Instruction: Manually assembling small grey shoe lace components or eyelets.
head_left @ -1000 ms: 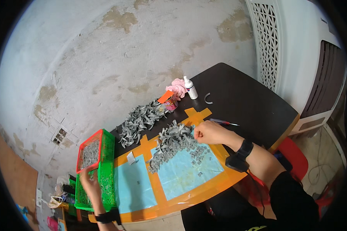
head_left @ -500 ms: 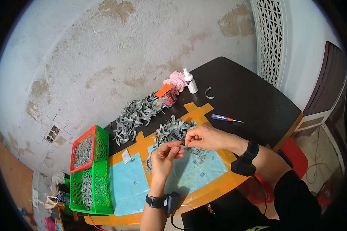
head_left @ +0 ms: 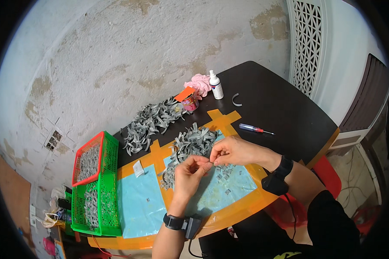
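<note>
My left hand (head_left: 189,176) and my right hand (head_left: 234,152) meet fingertip to fingertip over the blue sheet (head_left: 138,216). Both are closed in a pinch around a small grey strip, which the fingers almost wholly hide. Just beyond them lies a heap of curved grey strips (head_left: 190,142). Under and beside my right hand, several small square grey pieces (head_left: 224,173) are scattered on the sheet.
A second heap of grey strips (head_left: 149,125) lies farther back. To the left stand a green basket (head_left: 110,194) and a red basket (head_left: 101,157) holding grey pieces. A screwdriver (head_left: 256,129), a tin (head_left: 189,102), a white bottle (head_left: 216,86) and a pink cloth (head_left: 199,82) are on the black tabletop (head_left: 285,103).
The fingertips of my two hands have come closer together, and the grey strip that showed between them is now mostly covered. The whole view has shifted slightly.
</note>
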`<control>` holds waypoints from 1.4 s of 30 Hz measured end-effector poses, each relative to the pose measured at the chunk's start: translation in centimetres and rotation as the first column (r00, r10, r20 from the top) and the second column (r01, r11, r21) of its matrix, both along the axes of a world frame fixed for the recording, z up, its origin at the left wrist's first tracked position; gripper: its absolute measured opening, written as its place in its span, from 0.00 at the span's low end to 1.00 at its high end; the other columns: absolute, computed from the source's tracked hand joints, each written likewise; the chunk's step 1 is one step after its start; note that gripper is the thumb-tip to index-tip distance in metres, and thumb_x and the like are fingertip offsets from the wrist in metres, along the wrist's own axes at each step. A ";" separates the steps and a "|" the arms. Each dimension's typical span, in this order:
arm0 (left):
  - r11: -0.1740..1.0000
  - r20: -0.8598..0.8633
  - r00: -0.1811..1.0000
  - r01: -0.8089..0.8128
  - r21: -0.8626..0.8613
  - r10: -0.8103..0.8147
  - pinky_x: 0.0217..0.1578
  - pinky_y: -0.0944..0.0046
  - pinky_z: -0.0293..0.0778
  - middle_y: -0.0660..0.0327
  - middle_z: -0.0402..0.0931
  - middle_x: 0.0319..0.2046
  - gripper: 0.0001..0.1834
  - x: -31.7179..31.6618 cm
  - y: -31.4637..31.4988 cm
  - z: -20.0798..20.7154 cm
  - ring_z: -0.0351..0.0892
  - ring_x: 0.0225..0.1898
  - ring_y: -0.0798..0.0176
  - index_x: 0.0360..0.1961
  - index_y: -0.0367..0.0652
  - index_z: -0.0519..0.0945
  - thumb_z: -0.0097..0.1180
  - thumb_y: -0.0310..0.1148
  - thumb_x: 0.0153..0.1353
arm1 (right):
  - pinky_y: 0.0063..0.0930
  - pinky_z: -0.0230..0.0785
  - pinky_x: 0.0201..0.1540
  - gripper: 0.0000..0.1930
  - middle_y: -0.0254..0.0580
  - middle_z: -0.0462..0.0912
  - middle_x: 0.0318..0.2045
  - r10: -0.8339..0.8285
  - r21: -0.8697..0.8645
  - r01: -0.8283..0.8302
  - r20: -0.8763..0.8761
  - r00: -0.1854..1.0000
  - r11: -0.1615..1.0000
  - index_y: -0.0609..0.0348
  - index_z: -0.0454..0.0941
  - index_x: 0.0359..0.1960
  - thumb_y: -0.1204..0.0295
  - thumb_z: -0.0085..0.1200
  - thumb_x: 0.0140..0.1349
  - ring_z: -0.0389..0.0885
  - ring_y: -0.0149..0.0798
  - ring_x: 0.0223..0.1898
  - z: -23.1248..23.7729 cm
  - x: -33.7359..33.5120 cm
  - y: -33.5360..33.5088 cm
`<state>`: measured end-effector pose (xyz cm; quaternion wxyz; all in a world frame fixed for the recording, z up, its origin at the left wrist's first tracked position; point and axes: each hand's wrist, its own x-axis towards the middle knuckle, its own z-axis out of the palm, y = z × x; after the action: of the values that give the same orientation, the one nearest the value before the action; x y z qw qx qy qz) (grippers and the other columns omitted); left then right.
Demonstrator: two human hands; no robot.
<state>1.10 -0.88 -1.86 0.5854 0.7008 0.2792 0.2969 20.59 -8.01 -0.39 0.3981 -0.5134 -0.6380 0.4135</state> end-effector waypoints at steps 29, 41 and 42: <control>0.799 0.358 0.934 0.224 -0.559 -0.011 0.32 0.77 0.77 0.63 0.78 0.32 0.05 -0.3 0.2 -1.0 0.78 0.31 0.72 0.40 0.39 0.76 0.49 0.26 0.65 | 0.20 0.71 0.33 0.05 0.32 0.74 0.35 0.032 0.325 0.095 -0.364 0.931 0.941 0.62 0.77 0.37 0.76 0.55 0.60 0.74 0.25 0.36 -1.7 -1.9 0.5; 0.849 0.358 0.932 0.147 -0.507 0.053 0.42 0.71 0.78 0.58 0.79 0.38 0.07 0.0 -0.4 -0.8 0.80 0.38 0.67 0.41 0.36 0.78 0.51 0.25 0.64 | 0.20 0.69 0.36 0.04 0.34 0.72 0.36 -0.138 0.404 0.184 -0.142 0.980 0.896 0.62 0.75 0.34 0.76 0.56 0.58 0.73 0.27 0.39 -0.8 -2.1 0.3; 0.857 0.360 0.932 0.145 -0.495 0.050 0.43 0.70 0.78 0.58 0.79 0.38 0.07 0.0 -0.2 -1.0 0.81 0.39 0.65 0.41 0.36 0.78 0.51 0.24 0.64 | 0.20 0.69 0.36 0.04 0.34 0.72 0.36 -0.156 0.401 0.201 -0.142 0.978 0.894 0.62 0.76 0.34 0.76 0.56 0.58 0.73 0.27 0.39 -0.7 -2.2 0.2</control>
<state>1.10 -1.03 -2.89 0.7990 0.4596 0.2183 0.3204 18.41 -7.83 -1.12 0.5670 -0.4513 -0.6391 0.2577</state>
